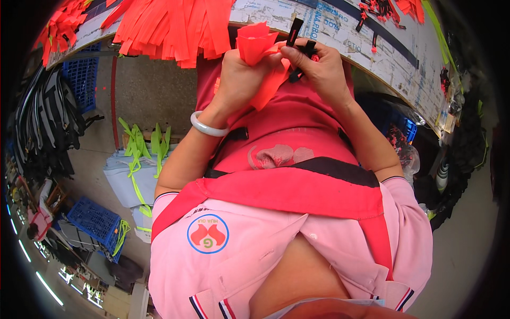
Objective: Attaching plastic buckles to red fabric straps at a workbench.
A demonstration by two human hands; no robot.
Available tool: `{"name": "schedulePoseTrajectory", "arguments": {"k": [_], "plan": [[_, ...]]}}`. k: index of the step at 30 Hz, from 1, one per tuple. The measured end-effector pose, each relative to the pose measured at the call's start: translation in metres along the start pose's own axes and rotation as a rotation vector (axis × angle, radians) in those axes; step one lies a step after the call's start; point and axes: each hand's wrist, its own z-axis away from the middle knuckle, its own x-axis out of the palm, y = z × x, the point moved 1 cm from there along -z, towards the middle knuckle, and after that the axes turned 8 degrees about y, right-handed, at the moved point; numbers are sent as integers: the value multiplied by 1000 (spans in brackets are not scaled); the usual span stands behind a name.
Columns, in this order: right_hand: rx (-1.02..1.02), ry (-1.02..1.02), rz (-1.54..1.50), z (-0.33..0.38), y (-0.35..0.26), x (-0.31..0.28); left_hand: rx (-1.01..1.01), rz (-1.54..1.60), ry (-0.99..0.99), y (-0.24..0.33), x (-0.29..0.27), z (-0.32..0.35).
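My left hand [240,82] is closed round a bunch of orange-red fabric strips [255,47], whose ends stick out above and below the fist. Close beside it, my right hand [326,72] pinches several small black tabs [294,33] between thumb and fingers. A bit of orange-red shows among those tabs. The two hands nearly meet in front of the red apron [287,127], at the table's near edge; whether the strip and a tab are joined between the fingertips is hidden.
A large pile of orange-red strips [172,26] hangs over the edge of the worn table [340,32]. More black-and-red tabs [374,42] lie on it at right. On the left are hanging black straps [48,117], a blue crate [93,220] and yellow-green strips [137,146].
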Motion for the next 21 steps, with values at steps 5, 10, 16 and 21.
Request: {"name": "schedulePoseTrajectory", "arguments": {"k": [5,10,16,21], "plan": [[-612,59,359,10,7,8,0,90,7,-3,-7,-2],[-438,278,323,23,-3,-3,-28,115,3,-1,-19,-6],[321,-13,-226,9,1,2,-5,68,-4,8,-13,-5],[71,57,-271,-1,-7,0,-188,148,-90,25,-26,-9]]}}
